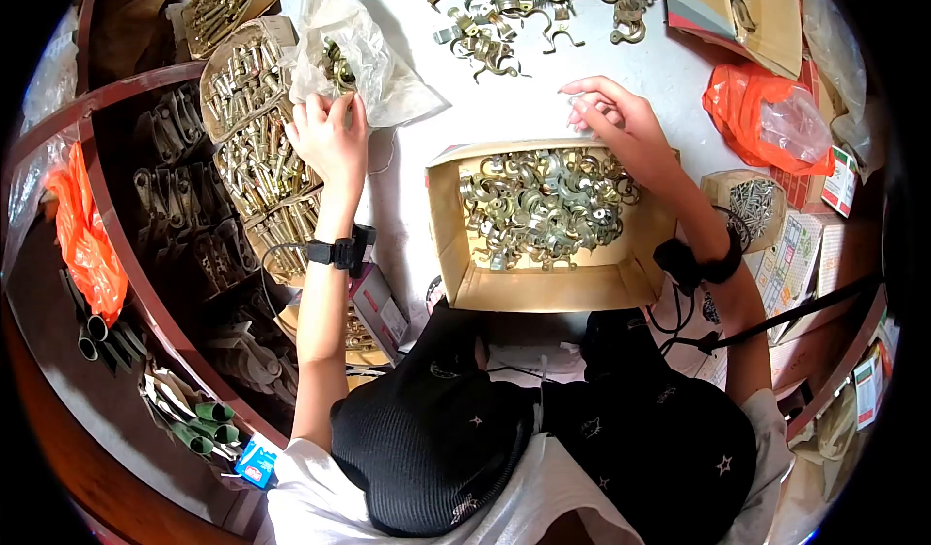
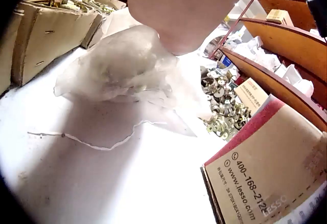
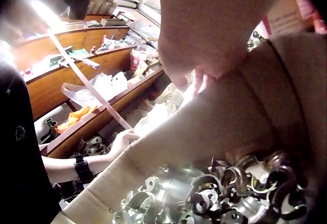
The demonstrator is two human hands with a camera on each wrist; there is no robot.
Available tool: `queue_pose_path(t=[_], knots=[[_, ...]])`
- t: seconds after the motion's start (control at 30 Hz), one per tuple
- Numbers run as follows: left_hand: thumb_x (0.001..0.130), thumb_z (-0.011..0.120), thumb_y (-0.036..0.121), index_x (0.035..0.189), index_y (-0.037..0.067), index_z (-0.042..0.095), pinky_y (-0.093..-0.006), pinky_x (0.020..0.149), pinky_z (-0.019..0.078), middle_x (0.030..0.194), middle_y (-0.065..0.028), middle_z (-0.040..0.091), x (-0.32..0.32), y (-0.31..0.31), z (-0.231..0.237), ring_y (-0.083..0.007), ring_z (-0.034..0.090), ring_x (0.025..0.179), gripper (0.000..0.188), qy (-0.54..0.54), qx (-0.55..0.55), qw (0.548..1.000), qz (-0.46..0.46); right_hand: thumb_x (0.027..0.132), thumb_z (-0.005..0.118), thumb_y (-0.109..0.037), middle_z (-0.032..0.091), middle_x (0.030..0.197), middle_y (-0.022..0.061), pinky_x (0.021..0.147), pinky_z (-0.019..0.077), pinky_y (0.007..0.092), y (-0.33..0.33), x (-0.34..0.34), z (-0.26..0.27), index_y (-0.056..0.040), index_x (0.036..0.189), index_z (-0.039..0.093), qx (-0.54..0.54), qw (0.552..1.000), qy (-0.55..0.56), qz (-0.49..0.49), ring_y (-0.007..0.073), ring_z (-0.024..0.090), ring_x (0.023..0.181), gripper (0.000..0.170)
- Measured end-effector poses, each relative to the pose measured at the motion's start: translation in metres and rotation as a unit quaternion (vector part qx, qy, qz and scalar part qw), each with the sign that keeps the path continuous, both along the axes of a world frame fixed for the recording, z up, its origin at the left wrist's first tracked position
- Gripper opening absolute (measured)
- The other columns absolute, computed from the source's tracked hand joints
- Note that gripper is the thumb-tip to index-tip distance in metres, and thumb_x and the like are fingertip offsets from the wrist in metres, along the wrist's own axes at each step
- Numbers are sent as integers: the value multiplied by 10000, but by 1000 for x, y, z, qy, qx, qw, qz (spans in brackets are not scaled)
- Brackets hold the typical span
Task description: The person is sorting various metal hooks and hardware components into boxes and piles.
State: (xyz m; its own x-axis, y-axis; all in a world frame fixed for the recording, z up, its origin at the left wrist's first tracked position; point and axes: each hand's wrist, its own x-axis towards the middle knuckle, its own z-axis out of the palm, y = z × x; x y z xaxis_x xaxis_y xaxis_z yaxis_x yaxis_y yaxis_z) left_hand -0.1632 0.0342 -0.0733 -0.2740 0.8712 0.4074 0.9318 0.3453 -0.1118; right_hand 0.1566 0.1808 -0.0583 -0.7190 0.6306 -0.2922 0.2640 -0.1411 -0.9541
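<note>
The left hand [image 1: 333, 143] is at the near edge of a translucent plastic bag [image 1: 388, 84] with metal clamps inside; its fingers are bent against the bag, and whether they pinch it is unclear. The left wrist view has the bag [image 2: 122, 63] lying on the white table, the fingers out of sight behind the hand. Over the far right corner of an open cardboard box [image 1: 543, 288] hangs the right hand [image 1: 626, 128], fingers loosely bent, with no held thing visible. Loose metal clamps [image 1: 548, 206] fill much of the box, which sits at the table's near side by the lap.
More clamps [image 1: 495, 36] are heaped at the back of the white table [image 1: 407, 206]. Cartons of bolts [image 1: 247, 84] line the left side. At the right are an orange bag [image 1: 737, 118], a cardboard flap [image 1: 766, 12] and a container of screws [image 1: 752, 206]. A thin white string [image 2: 102, 147] lies near the plastic bag.
</note>
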Motion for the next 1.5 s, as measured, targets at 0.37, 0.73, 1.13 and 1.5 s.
queue_pose_path(t=[0.37, 0.73, 1.13, 1.5], knots=[[749, 741, 331, 650, 136, 649, -338, 631, 356, 721, -6, 515, -12, 9, 9, -196, 505, 707, 237, 49, 14, 999, 6, 917, 516, -111, 626, 762, 36, 634, 453, 222, -3, -1, -1, -25, 1062, 611, 46, 999, -18, -5, 74, 573, 683, 193], [730, 724, 126, 975, 99, 672, -315, 632, 462, 838, -53, 510, 63, 71, 27, -193, 532, 776, 252, -156, -125, 930, -309, 891, 569, -149, 624, 697, 56, 547, 458, 270, -7, -5, -3, -63, 989, 630, 133, 990, -48, -29, 141, 569, 554, 144], [819, 646, 57, 861, 43, 565, -353, 834, 472, 1040, -112, 569, 70, 88, 8, -231, 567, 957, 92, -420, -46, 867, -262, 888, 580, -172, 659, 751, 84, 572, 477, 295, -5, -5, 1, -69, 961, 634, 151, 985, -84, -13, 186, 627, 614, 137], [967, 440, 221, 823, 78, 429, -206, 451, 349, 724, -20, 440, 66, 60, 42, -103, 428, 588, 204, -981, 16, 195, 5, 916, 566, -175, 576, 731, 23, 621, 424, 224, 33, -11, 14, -10, 1029, 614, 43, 976, -87, 196, 75, 504, 679, 206]])
